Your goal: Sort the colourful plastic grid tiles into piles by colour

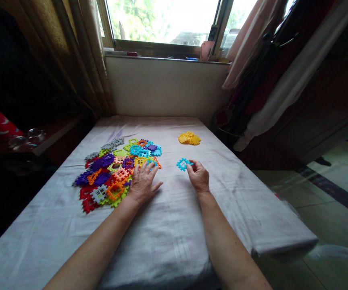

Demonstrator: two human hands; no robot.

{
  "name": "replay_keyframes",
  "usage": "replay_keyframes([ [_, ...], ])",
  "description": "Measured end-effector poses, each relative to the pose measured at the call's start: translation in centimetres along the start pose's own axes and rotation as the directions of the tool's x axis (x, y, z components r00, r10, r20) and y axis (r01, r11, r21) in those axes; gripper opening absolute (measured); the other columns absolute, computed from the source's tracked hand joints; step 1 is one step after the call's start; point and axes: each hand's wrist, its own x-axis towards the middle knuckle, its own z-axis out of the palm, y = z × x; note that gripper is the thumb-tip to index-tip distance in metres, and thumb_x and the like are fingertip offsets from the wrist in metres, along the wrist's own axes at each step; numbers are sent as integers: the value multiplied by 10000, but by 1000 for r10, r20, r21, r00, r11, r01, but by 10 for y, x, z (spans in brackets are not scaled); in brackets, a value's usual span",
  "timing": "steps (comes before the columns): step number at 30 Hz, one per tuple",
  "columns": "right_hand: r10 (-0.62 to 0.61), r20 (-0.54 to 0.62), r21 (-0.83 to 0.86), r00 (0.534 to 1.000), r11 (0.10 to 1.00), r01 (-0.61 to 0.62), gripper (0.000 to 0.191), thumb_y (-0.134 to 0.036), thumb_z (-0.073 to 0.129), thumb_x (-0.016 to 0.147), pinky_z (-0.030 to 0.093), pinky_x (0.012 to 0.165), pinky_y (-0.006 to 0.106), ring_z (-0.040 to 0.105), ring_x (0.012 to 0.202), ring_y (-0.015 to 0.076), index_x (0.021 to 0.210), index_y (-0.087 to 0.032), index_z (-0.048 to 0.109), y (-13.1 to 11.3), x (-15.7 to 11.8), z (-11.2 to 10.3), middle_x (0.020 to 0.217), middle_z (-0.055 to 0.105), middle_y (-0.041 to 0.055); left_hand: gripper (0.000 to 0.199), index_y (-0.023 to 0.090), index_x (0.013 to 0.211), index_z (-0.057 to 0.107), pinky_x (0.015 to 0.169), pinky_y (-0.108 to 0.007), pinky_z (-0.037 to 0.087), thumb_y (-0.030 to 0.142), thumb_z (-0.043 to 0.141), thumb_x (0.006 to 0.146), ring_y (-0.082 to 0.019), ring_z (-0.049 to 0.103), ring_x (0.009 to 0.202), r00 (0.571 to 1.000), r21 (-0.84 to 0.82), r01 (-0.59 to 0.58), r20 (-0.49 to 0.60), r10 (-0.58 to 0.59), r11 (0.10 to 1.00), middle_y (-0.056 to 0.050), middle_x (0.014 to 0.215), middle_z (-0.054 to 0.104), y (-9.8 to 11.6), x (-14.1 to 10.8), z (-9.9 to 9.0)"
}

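Note:
A wide heap of flat interlocking plastic pieces (103, 161) in purple, red, orange, grey, green and blue covers the left part of the cloth. My left hand (143, 183) lies over the heap's right edge, fingers spread, fingertips at a yellow piece (139, 161) and a blue one. Right of the heap, my right hand (198, 175) pinches a light blue window-shaped piece (182, 164) between thumb and fingers, just above or on the cloth. Farther back, a small pile of yellow pieces (189, 138) sits apart.
A pale cloth covers the table (167, 241). Behind it are a low wall and a window sill with a pink cup (206, 50). Curtains (80, 60) hang at left, clothes (282, 88) at right. Glasses (36, 136) stand on a dark side surface.

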Motion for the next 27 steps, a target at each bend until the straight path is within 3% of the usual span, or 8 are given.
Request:
replay_keyframes([
  [5, 56, -11, -269, 998, 961, -57, 288, -342, 586, 877, 480, 720, 277, 697, 813, 204, 1092, -228, 740, 3, 3, -11, 861, 765, 40, 474, 240, 1335, 635, 1199, -646, 197, 437, 578, 907, -369, 419, 1438, 991, 227, 8, 127, -38, 974, -138, 1487, 550, -16, 2, 3],
  [12, 59, -59, -367, 997, 927, -76, 332, -343, 562, 930, 461, 697, 275, 694, 798, 207, 1196, -213, 711, 4, 2, -14, 866, 762, 50, 407, 261, 1292, 667, 1182, -649, 202, 374, 456, 963, -351, 490, 1378, 998, 258, -40, 62, 24, 965, -129, 1438, 599, -53, -14, -10],
  [14, 14, -33, -364, 999, 931, -25, 306, -327, 551, 938, 475, 722, 279, 695, 815, 206, 1162, -212, 724, 0, -2, -11, 876, 764, 54, 415, 279, 1309, 656, 1178, -654, 200, 374, 443, 965, -348, 508, 1358, 999, 255, -37, 38, 28, 966, -118, 1424, 613, -61, -20, -13],
  [16, -97, 54, -340, 994, 934, 109, 272, -294, 544, 935, 496, 766, 286, 694, 828, 198, 1107, -212, 738, -8, -6, -5, 911, 766, 59, 421, 289, 1317, 650, 1176, -655, 202, 376, 437, 965, -346, 519, 1344, 1000, 258, -21, 23, 15, 966, -111, 1418, 618, -67, -25, -15],
  [18, -248, 178, -297, 952, 909, 292, 247, -260, 548, 925, 511, 825, 298, 691, 852, 188, 1071, -214, 742, -19, -12, 5, 981, 763, 67, 417, 286, 1305, 657, 1169, -636, 237, 372, 438, 960, -339, 524, 1340, 1000, 260, -2, 24, -5, 966, -109, 1423, 615, -73, -28, -17],
  [21, -402, 354, -244, 844, 832, 499, 244, -253, 592, 907, 506, 925, 326, 676, 1003, 204, 1106, -229, 731, -41, -19, 25, 1121, 738, 77, 416, 273, 1295, 658, 1155, -579, 305, 380, 436, 959, -304, 546, 1323, 999, 237, 21, 35, -30, 971, -109, 1424, 614, -80, -30, -19],
  [24, -438, 479, -243, 761, 766, 595, 352, -300, 679, 865, 477, 1008, 371, 608, 1191, 242, 1212, -245, 692, -63, -24, 48, 1309, 668, 92, 422, 262, 1292, 653, 1167, -556, 305, 389, 428, 958, -275, 570, 1297, 999, 194, 51, 7, -53, 980, -106, 1399, 634, -88, -29, -22],
  [27, -420, 545, -279, 726, 725, 629, 467, -351, 732, 830, 453, 1038, 422, 556, 1270, 277, 1279, -251, 657, -73, -27, 68, 1426, 591, 111, 414, 271, 1266, 667, 1174, -543, 309, 414, 445, 947, -266, 589, 1269, 998, 150, 67, -32, -63, 986, -96, 1362, 658, -96, -27, -24],
])
